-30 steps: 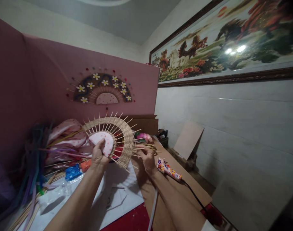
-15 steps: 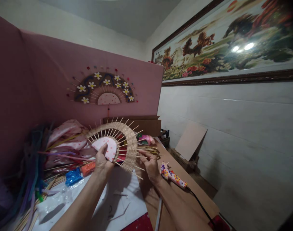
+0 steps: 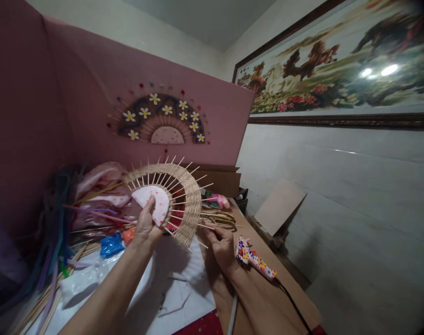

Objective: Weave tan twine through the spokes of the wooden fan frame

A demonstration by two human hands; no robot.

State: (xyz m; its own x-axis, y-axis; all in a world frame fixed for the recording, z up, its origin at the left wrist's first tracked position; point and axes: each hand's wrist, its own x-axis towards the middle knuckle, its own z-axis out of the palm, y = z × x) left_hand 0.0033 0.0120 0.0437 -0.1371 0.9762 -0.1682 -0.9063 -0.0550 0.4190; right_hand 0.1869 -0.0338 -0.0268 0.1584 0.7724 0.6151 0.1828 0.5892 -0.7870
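Observation:
A woven fan point(image 3: 193, 204) with thin sticks poking out past its straw band is held up over the table. My left hand point(image 3: 147, 228) grips it at the white, red-spotted half-round centre, thumb lying on the front. At the fan's lower right edge, my right hand point(image 3: 221, 244) has its fingers pinched by the stick ends; whether they hold a stick is hard to make out. Just right of that hand lies a flower-patterned tool point(image 3: 255, 260) with a black cord. A finished-looking fan with white flowers point(image 3: 167, 110) hangs on the pink panel.
Blue point(image 3: 110, 245) and orange packets point(image 3: 129, 236), a clear plastic bag point(image 3: 82, 284), and loose sticks and colourful strips lie at the left. Behind the fan are coiled strands point(image 3: 219, 217) and a pink flower point(image 3: 219, 201). Brown cardboard point(image 3: 285, 298) covers the table's right side.
The view has shifted, so the background sits farther right. My right hand has moved slightly lower along the fan's edge; my left hand keeps its grip.

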